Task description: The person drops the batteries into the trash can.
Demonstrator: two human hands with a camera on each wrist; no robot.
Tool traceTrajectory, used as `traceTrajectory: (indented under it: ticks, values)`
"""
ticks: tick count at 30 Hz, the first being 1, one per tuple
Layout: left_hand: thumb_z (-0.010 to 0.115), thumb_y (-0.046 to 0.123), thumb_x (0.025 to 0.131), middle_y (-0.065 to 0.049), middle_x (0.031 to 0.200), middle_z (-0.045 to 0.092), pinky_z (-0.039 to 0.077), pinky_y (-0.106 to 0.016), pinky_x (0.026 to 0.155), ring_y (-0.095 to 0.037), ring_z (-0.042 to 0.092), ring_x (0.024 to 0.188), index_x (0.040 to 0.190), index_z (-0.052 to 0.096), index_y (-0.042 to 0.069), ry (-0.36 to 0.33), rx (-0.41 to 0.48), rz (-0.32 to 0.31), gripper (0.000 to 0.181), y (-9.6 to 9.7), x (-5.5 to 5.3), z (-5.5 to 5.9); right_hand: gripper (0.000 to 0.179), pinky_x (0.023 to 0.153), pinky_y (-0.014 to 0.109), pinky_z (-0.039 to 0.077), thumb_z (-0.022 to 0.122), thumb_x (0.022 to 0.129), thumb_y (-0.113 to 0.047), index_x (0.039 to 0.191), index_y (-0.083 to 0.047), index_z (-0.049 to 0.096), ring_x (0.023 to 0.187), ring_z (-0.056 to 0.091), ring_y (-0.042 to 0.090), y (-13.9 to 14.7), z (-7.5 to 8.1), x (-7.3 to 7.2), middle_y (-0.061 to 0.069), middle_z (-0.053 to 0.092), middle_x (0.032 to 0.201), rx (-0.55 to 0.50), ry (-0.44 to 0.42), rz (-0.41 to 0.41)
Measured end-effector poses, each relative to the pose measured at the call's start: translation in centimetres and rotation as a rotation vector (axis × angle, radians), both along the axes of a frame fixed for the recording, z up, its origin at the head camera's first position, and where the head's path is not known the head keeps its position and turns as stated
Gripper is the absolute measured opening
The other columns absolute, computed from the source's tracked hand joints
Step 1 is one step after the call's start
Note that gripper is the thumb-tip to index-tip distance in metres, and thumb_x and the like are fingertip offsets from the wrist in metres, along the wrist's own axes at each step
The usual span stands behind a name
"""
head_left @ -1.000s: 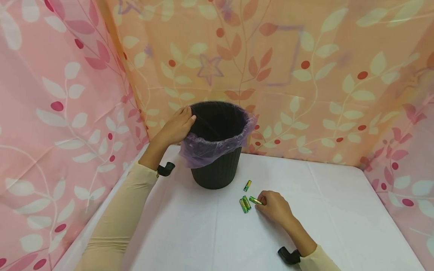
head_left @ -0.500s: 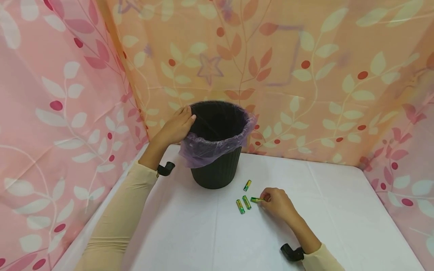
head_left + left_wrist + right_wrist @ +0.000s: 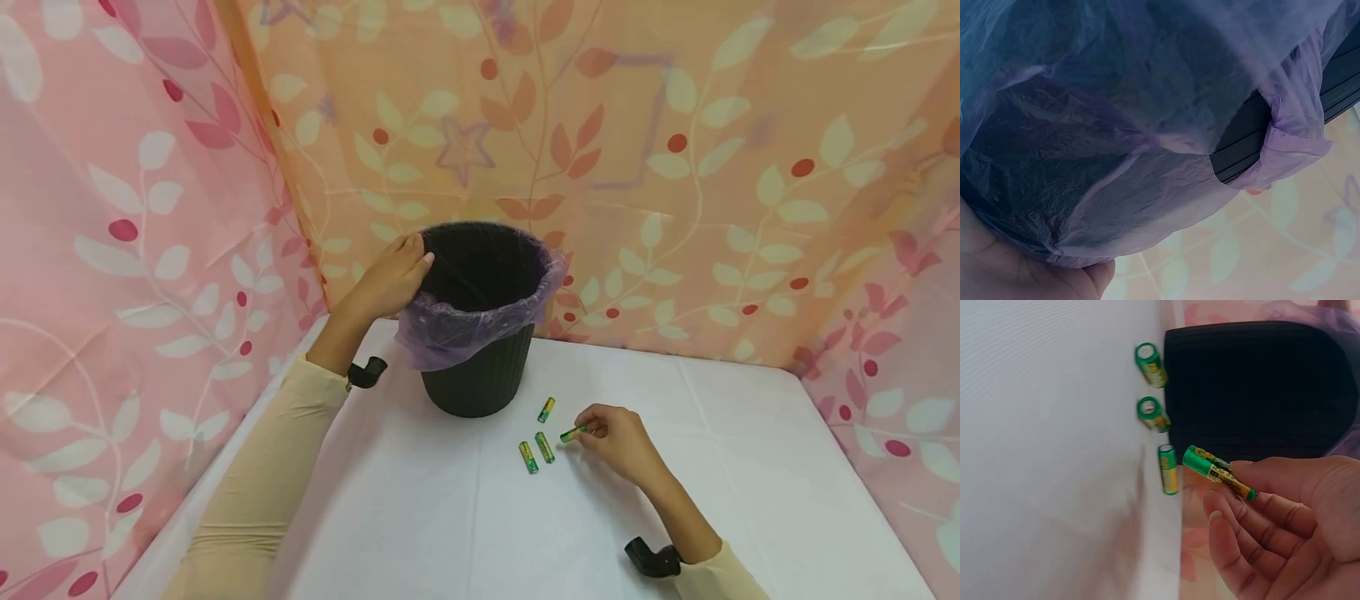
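A black ribbed trash bin (image 3: 480, 379) stands on the white table, lined with a thin purple plastic bag (image 3: 468, 333) folded over its rim. My left hand (image 3: 393, 279) holds the bin's left rim through the bag; in the left wrist view part of the palm (image 3: 1004, 269) lies against the liner. Between thumb and fingers, my right hand (image 3: 618, 442) pinches a green and yellow battery (image 3: 1210, 467). Beside it three more batteries lie on the table: one upper (image 3: 547, 409), one in the middle (image 3: 544, 447) and one at the left (image 3: 528, 457).
The white tablecloth (image 3: 420, 517) reaches back to an orange leaf-patterned curtain (image 3: 615, 242) close behind the bin. A pink patterned curtain (image 3: 150, 275) borders the left side, and another stands at the right.
My right hand has moved slightly up and right, turning its battery away from the other batteries. The left battery has shifted a little left, apart from the middle one. My left hand stays at the rim.
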State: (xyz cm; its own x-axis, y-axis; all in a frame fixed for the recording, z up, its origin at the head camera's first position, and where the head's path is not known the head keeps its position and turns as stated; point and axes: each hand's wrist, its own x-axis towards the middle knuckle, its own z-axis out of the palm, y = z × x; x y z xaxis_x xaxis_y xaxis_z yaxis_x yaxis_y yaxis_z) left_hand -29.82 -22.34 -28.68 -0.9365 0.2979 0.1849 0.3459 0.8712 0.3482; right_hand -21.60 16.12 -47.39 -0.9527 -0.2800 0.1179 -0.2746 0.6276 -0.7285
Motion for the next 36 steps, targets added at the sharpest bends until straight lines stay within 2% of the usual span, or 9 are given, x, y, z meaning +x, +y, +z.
traceTrajectory:
  ticks: [14,24,33,36]
  values:
    - [0.020,0.034,0.112,-0.027,0.165,0.012,0.004,-0.046,0.126,-0.036,0.003,0.155,0.156,0.016,-0.012,0.001,0.000,0.004,0.064,-0.1,-0.1,-0.4,0.012,0.063,0.026,0.055,0.082,0.085,-0.007,0.094,-0.011,0.075,0.073,0.065,0.012,-0.2,4.6,0.5,-0.006,0.070,0.079,-0.026,0.161,0.036]
    - [0.021,0.034,0.112,-0.027,0.165,0.012,0.003,-0.045,0.126,-0.037,0.004,0.155,0.156,0.016,-0.013,0.011,-0.004,-0.003,0.064,0.0,-0.1,-0.3,0.010,0.062,0.028,0.055,0.082,0.087,-0.016,0.095,-0.015,0.076,0.072,0.066,0.013,-1.4,9.5,1.0,-0.006,0.071,0.079,-0.034,0.221,0.046]
    - [0.022,0.034,0.112,-0.026,0.166,0.012,0.004,-0.045,0.126,-0.036,0.004,0.156,0.156,0.016,-0.013,0.009,0.001,-0.004,0.064,0.0,0.0,-0.2,0.012,0.068,0.031,0.057,0.084,0.086,-0.017,0.094,-0.014,0.076,0.073,0.067,0.011,-2.9,14.2,0.9,-0.006,0.073,0.078,-0.036,0.293,0.097]
    - [0.022,0.035,0.112,-0.025,0.166,0.012,0.004,-0.045,0.126,-0.035,0.003,0.156,0.156,0.016,-0.012,0.003,0.006,0.002,0.065,0.0,0.1,-0.1,0.013,0.065,0.031,0.056,0.084,0.086,-0.019,0.094,-0.014,0.076,0.071,0.067,0.012,-3.4,15.9,0.8,-0.006,0.073,0.078,-0.038,0.292,0.113]
